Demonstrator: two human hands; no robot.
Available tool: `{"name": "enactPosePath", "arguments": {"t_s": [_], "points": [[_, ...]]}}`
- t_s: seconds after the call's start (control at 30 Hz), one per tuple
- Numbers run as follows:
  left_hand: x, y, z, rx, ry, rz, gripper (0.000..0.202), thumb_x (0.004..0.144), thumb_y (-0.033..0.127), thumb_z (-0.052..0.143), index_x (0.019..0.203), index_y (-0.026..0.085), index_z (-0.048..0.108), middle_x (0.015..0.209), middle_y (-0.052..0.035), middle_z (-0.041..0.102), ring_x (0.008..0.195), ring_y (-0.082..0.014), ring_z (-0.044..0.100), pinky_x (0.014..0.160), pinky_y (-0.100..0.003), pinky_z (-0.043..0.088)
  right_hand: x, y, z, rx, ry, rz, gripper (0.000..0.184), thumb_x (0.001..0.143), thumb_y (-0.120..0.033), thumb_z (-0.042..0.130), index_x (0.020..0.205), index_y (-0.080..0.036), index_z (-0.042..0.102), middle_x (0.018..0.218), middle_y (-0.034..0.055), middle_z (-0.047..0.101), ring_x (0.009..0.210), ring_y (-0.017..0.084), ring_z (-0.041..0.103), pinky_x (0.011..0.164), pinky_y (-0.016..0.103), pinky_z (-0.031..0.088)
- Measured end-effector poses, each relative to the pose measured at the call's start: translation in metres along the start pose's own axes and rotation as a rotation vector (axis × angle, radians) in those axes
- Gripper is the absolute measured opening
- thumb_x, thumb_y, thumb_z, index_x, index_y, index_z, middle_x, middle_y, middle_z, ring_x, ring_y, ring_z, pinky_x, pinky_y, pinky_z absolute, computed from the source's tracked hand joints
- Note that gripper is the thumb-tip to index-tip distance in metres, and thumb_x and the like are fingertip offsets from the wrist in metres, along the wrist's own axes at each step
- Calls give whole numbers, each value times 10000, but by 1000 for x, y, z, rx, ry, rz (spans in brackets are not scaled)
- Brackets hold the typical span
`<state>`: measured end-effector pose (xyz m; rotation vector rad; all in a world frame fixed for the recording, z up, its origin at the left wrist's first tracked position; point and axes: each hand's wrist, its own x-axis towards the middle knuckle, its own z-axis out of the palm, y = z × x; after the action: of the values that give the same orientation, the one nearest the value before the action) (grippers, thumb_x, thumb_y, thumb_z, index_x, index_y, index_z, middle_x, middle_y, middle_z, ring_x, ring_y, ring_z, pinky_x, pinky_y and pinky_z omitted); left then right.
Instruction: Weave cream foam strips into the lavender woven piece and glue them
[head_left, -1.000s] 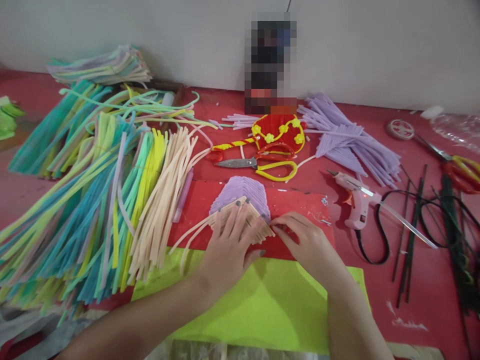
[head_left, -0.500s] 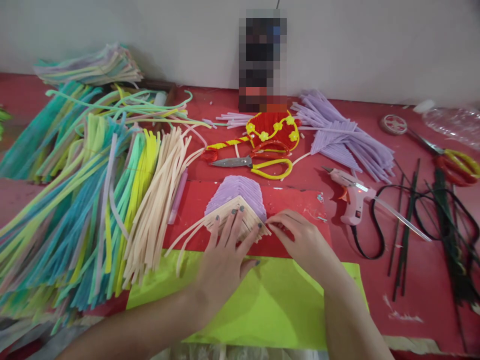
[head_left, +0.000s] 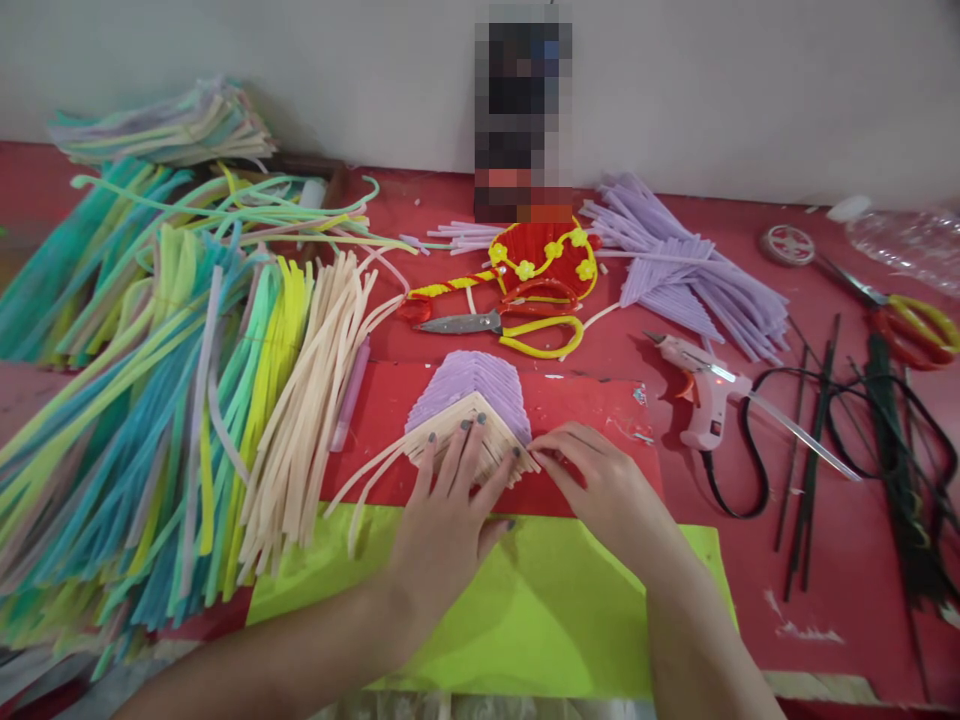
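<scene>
A leaf-shaped panel of pipe cleaners lies flat on the red table, its upper part purple [head_left: 469, 383] and its lower part cream [head_left: 471, 412] in V-shaped rows. My left hand [head_left: 450, 490] rests on the cream part with its fingers spread. Two loose cream pipe cleaner ends [head_left: 367, 478] stick out at the panel's left. At the right edge, my right hand [head_left: 589, 468] pinches the cream pipe cleaner ends between thumb and forefinger. Its fingertips partly hide what they hold.
Bundles of coloured pipe cleaners [head_left: 150, 400] fill the left side. Scissors [head_left: 480, 325] and a red-yellow fan-shaped piece [head_left: 544, 255] lie beyond the panel. A pink glue gun [head_left: 705, 385] with a black cord is at right. Lime-green sheet [head_left: 525, 620] lies in front.
The view has shifted slightly. Both hands keep nearly the same places on the panel, the left pressing flat and the right pinching at the right edge.
</scene>
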<state>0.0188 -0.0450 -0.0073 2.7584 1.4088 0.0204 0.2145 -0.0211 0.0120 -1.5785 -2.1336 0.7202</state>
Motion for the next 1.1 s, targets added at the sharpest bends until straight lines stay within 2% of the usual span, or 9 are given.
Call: {"name": "enactPosePath", "arguments": {"t_s": [0.33,0.73,0.93,1.1], "points": [[0,1,1,-28,-14,-5,629,900,480,513,1445,228,324,1523,-189,303,1410,-337,277,1092,-557,268,0,-1,4,-2,10,-18,193,945,-203,422,890,-225,606,872,42,663,795,165,639,743,308,521],[1,0,0,-44,-2,6,628,878,498,546,1416,221,379,1492,-195,359,1388,-337,323,1084,-547,286,0,0,3,-9,1,-7,175,930,-169,440,891,-218,604,873,37,661,802,163,633,754,304,507],[1,1,1,-32,-12,4,597,894,480,525,1414,225,378,1499,-206,342,1384,-347,330,1080,-566,277,1,-1,2,-11,7,-30,180,924,-160,442,868,-214,604,854,35,663,781,157,631,740,294,513],[1,1,-1,-28,-1,8,587,893,477,526,1401,214,394,1484,-219,361,1376,-345,345,1072,-561,290,1,1,1,0,76,0,187,924,-195,454,891,-224,636,855,38,663,783,164,639,743,308,525]]}}
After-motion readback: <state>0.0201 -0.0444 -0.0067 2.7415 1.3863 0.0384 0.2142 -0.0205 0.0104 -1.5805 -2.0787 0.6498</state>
